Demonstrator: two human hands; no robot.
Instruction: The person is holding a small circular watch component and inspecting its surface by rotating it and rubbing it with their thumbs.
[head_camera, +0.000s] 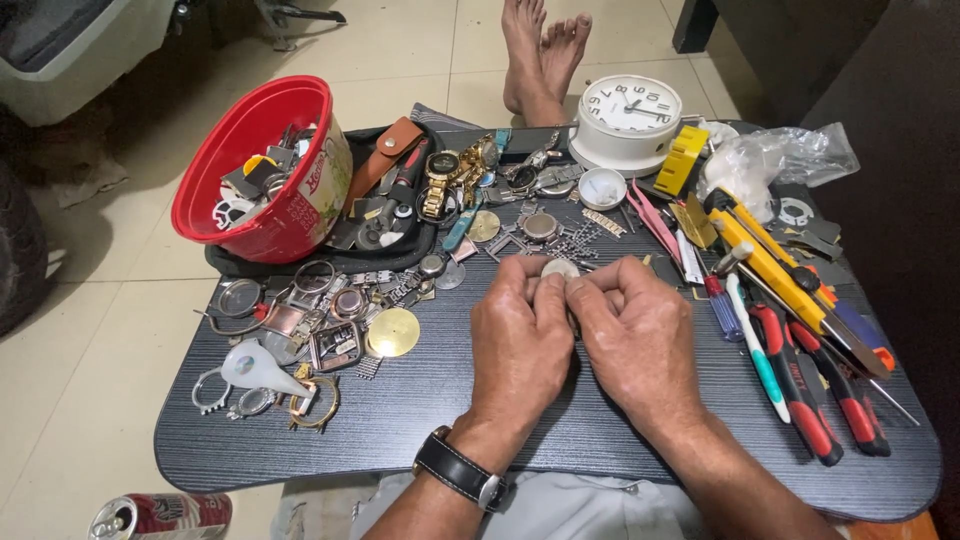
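Observation:
My left hand (520, 335) and my right hand (635, 335) meet over the middle of a dark lap table (400, 440). Together their fingertips pinch a small round silver watch case (559, 268). A black-strapped wristwatch (462, 470) sits on my left wrist. Just beyond the fingers lie metal bracelet links (570, 240) and another round watch case (540, 226). A gold disc (393, 331) lies to the left of my left hand.
A red bucket (262, 165) of parts stands at the back left beside a black tray of watches (440, 175). A white clock (628, 118) stands at the back. Pliers, screwdrivers and a yellow cutter (790, 300) fill the right side. A drink can (160, 515) lies on the floor.

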